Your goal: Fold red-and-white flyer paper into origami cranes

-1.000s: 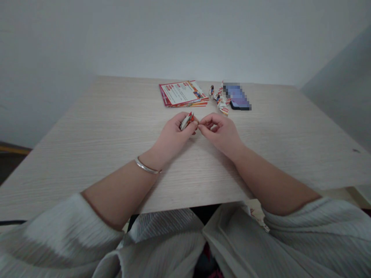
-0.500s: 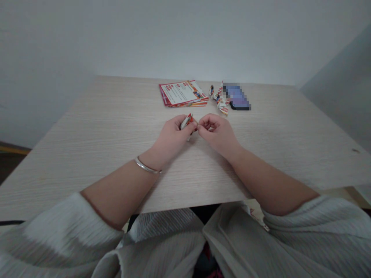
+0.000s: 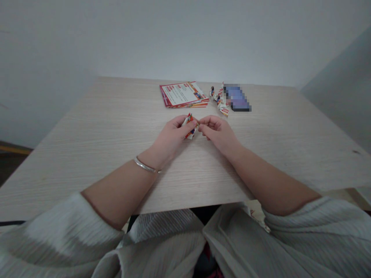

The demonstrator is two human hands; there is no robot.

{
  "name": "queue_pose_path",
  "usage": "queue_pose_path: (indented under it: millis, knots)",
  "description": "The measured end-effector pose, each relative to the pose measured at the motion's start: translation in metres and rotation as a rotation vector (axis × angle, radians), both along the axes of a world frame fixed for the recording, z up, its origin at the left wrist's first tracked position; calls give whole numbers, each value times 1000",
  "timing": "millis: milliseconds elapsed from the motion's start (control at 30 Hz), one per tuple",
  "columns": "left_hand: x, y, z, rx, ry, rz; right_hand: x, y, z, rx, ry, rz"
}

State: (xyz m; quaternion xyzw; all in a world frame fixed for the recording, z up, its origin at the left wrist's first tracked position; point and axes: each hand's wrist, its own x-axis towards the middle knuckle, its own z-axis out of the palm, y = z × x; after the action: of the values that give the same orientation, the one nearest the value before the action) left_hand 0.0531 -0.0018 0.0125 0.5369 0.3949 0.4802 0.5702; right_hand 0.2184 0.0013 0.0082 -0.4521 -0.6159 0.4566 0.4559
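Note:
My left hand (image 3: 174, 131) is closed on a small folded piece of printed paper (image 3: 190, 131), white with red, orange and dark blue patches. Part of the paper lies hidden under my thumb and fingers. My right hand (image 3: 218, 131) is just to its right, thumb and forefinger pinched together at the paper's right edge. Both hands are held over the middle of the pale wood-grain table (image 3: 116, 116).
Beyond my hands lies a loose stack of printed sheets (image 3: 182, 94) with red borders. To its right are several folded or twisted printed paper pieces (image 3: 222, 105), beside a phone (image 3: 238, 97) with a blurred screen. A wall (image 3: 185, 38) rises behind the table.
The folded paper has turned in my left hand, so more of its printed side shows below my thumb. My right hand's fingers have shifted slightly at its edge.

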Motion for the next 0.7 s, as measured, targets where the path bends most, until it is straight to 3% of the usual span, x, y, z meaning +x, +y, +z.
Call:
queue_pose_path:
  millis: [300, 467, 700]
  knots:
    - [-3, 5, -3, 93, 77, 59, 0, 0, -1, 68, -29, -57]
    - [-6, 8, -7, 39, 86, 105, -2, -3, 2, 24, -58, 25]
    - [-8, 8, -4, -19, 24, -30, 8, 2, -4, -61, -115, 22]
